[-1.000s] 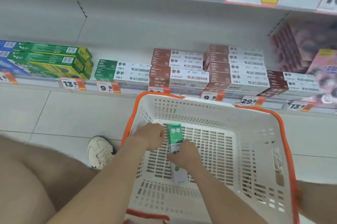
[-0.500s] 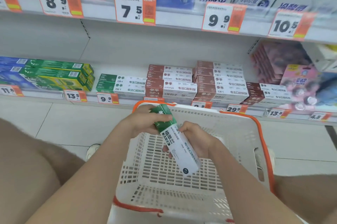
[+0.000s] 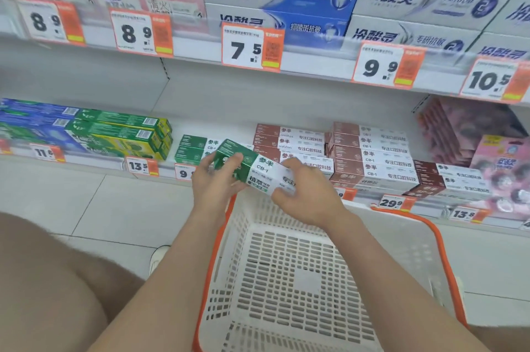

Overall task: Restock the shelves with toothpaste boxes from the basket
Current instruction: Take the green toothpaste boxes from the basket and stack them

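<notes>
Together, left hand (image 3: 213,181) and right hand (image 3: 308,198) curl their fingers round opposite ends of the green-and-white toothpaste box (image 3: 259,172).

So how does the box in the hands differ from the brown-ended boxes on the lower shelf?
The held box has a green end; the brown-ended boxes a reddish-brown one. The held box is tilted, gripped by the left hand and right hand; the brown-ended boxes lie flat, stacked on the lower shelf. Both are long with a white half.

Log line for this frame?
state: green-white toothpaste box held before lower shelf | left grip: holds green end | right grip: holds white end
</notes>
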`<state>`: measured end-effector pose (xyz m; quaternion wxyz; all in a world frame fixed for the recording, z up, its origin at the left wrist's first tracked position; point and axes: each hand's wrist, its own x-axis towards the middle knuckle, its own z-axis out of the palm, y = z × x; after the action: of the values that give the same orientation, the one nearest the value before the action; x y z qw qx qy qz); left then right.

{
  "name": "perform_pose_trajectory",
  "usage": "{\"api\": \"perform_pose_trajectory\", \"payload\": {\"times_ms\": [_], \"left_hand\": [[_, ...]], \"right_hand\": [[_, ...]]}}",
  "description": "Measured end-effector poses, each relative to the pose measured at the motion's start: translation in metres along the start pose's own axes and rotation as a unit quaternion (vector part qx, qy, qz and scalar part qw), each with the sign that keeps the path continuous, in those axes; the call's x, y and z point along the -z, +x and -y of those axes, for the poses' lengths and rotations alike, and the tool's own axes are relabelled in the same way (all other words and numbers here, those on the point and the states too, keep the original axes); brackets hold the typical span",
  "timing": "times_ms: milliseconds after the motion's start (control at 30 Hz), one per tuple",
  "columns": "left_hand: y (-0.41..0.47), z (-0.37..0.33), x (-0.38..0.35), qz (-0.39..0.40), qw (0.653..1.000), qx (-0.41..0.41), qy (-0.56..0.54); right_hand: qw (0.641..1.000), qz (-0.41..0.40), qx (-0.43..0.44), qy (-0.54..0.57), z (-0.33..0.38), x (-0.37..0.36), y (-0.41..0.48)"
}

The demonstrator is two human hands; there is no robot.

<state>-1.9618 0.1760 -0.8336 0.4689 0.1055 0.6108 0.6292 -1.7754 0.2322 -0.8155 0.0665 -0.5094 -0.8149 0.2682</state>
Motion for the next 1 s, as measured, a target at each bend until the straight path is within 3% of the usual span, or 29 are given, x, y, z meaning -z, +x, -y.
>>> {"api": "perform_pose_trajectory", "payload": {"times_ms": [200, 333, 567, 867, 1000], "left_hand": [[0.067, -0.011, 0.016, -0.161, 0.984, -0.081, 0.009], [0.125, -0.011, 0.046, -0.226, 0.969, -0.066, 0.079], [0.171, 0.005, 0.079, -0.243, 0.965, 0.0, 0.101], [0.183, 0.019, 0.085, -0.198, 0.972, -0.011, 0.127], [0.173, 0.023, 0.082, -0.227, 0.96, -0.035, 0.159]], "right_hand": [[0.99, -0.009, 0.128, -0.066, 0.042, -0.025, 0.075], [0.972, -0.016, 0.169, -0.165, 0.076, -0.064, 0.13], [0.962, 0.04, 0.149, -0.223, 0.086, -0.112, 0.19], [0.966, 0.101, 0.124, -0.205, 0.059, -0.112, 0.203], [0.961, 0.117, 0.125, -0.218, 0.055, -0.108, 0.203]]}}
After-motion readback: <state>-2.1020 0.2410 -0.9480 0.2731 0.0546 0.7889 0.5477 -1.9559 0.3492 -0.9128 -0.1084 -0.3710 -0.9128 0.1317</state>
